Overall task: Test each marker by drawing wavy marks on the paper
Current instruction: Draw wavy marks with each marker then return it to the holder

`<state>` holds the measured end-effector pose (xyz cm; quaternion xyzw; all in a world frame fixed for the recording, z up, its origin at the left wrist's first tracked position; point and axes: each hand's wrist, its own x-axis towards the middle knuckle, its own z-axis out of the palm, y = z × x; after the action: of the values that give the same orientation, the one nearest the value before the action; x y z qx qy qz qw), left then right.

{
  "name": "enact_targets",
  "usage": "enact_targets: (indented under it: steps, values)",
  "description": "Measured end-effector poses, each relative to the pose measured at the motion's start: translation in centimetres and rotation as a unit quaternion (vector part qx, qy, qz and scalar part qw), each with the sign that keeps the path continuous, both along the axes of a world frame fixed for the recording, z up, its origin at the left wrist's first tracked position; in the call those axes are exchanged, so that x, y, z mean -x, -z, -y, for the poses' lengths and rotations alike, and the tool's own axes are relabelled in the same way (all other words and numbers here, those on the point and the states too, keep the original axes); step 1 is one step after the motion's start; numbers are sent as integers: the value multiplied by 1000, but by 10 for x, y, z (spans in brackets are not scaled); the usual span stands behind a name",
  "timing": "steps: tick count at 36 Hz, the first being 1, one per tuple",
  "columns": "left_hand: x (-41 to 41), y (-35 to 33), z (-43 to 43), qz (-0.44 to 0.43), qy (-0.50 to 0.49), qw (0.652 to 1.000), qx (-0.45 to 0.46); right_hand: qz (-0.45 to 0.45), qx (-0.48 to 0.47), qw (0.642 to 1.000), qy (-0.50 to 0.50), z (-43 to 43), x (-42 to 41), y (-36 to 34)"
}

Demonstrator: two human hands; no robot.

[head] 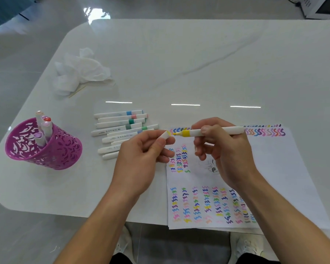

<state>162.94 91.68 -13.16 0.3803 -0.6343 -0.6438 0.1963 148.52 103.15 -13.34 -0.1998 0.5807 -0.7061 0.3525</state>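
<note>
My right hand [223, 151] grips a white marker with a yellow band [217, 132], held level above the paper with its yellow tip pointing left. My left hand [141, 155] pinches the marker's white cap [165, 136] just left of the tip, a small gap apart from it. The white paper [286, 168] lies under both hands at the front right, covered with rows of coloured wavy marks. Several capped white markers [120, 122] lie in a loose pile left of the paper.
A purple cut-out pen holder [44, 147] with three markers standing in it sits at the front left. Crumpled white tissue [80, 71] lies further back on the left. The glossy white table [198, 63] has a rounded front-left corner.
</note>
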Motion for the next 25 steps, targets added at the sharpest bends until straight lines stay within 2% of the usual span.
enact_targets:
  steps: [4, 12, 25]
  values:
    - [-1, -1, 0, -1, 4, 1000, 6, 2, 6, 1000, -12, -1, 0, 1]
    - [1, -4, -5, 19, 26, 997, 75, -10, -30, 999, -21, 2, -2, 3]
    - [0, -4, -1, -11, 32, 999, 29, 33, -6, 998, -46, 2, -2, -1]
